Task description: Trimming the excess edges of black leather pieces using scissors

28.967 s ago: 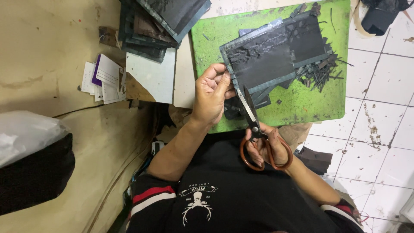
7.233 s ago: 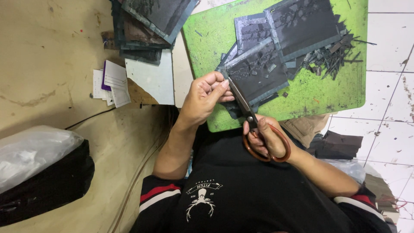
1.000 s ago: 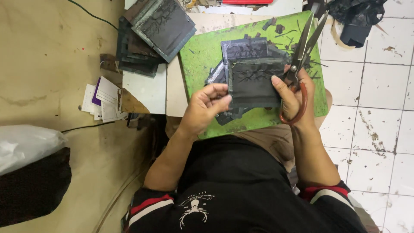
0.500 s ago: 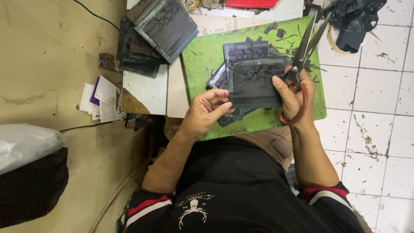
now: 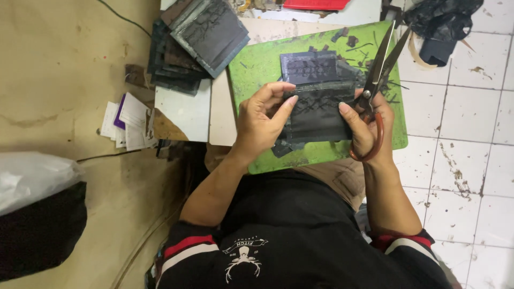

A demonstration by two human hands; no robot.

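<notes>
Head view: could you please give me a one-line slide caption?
Both hands, left hand and right hand, hold a dark panel over a green mat; scissors in right.

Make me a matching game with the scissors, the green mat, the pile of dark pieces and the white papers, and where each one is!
Things:
1. scissors
2. green mat
3. stack of dark pieces
4. white papers

Places:
A. under both hands, on the low board
B. in the right hand, blades pointing up and apart
C. on the floor, left of the board
D. at the board's upper left corner, beside the mat

Pairs: 1-B, 2-A, 3-D, 4-C
</notes>
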